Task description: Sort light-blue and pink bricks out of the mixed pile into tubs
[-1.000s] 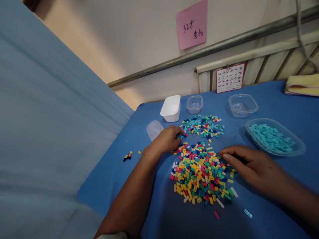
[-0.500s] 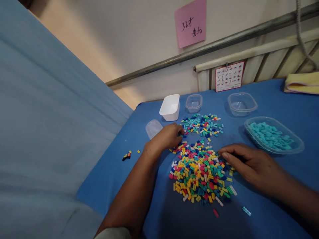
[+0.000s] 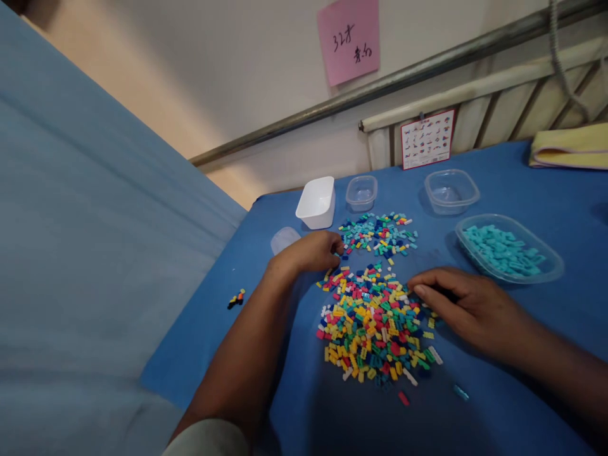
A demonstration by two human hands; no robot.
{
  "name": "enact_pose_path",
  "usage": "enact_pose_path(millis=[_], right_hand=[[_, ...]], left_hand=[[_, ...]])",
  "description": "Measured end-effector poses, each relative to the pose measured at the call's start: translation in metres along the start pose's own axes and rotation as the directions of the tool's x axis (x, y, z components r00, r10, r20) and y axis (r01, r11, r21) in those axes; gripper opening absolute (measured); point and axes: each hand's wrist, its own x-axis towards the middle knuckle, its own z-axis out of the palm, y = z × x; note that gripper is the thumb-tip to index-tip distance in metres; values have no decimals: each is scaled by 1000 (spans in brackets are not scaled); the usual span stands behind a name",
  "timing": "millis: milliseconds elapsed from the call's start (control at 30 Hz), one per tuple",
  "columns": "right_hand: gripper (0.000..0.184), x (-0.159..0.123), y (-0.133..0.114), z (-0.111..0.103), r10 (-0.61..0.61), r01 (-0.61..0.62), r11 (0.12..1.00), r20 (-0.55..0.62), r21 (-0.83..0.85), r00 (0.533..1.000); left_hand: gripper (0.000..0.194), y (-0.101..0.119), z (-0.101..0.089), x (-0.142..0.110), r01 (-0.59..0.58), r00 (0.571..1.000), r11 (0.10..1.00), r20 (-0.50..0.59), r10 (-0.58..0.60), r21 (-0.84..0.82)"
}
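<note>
Bricks [image 3: 375,323] cover the middle of the blue-clothed desk [image 3: 190,342]. Closest in, a single red piece [image 3: 403,398] and a shiny bluish piece [image 3: 460,392] lie apart; just beyond them spreads the large heap [image 3: 365,345], mixed yellow, red, green, white and blue. At its right edge is the right hand [image 3: 475,313], thumb and forefinger brought together; whether a brick is pinched there, I cannot tell. Off to the left, well apart, sits a little cluster of dark and orange bits [image 3: 236,299]. Beyond the large heap, the left hand [image 3: 318,250] has its fingers curled beside a smaller, mostly turquoise heap [image 3: 377,233]; what they hold, if anything, is hidden. Past the right hand, a clear tub [image 3: 551,263] contains turquoise bricks [image 3: 506,250]. A translucent container [image 3: 284,240] shows partly behind the left wrist. Farther back stand a white tub [image 3: 316,201], a small clear box [image 3: 361,193] and a larger clear box [image 3: 451,191]. Behind them are a red-edged picture card [image 3: 427,140] and, on the wall, a pink note [image 3: 349,41].
</note>
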Motion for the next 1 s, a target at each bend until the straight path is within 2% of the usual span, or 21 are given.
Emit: enact_pose_path(millis=[233, 333, 533, 667, 767, 867, 1000], right_hand=[[29, 1, 0, 0, -16, 16, 1000, -7, -7, 1000], [29, 2, 0, -1, -19, 19, 1000, -12, -5, 1000], [28, 3, -3, -2, -39, 39, 999, -24, -15, 999], [27, 3, -5, -2, -56, 55, 998, -35, -12, 998], [27, 3, -6, -2, -65, 65, 998, -42, -3, 997], [27, 4, -6, -2, -60, 60, 998, -44, 4, 997], [27, 4, -6, -2, -54, 54, 999, -34, 7, 998]], left_hand=[[34, -9, -4, 9, 2, 998, 1000, 68, -1, -15], [27, -10, -5, 10, -11, 996, 1000, 94, 12, -16], [24, -10, -4, 5, -8, 999, 1000, 41, 8, 10], [29, -14, -2, 3, -22, 999, 996, 22, 24, -87], [36, -16, -2, 4, 16, 999, 990, 41, -10, -140], [34, -12, -4, 4, 39, 997, 997, 65, -34, -73], [32, -1, -6, 2, 5, 998, 997, 65, -11, 80]])
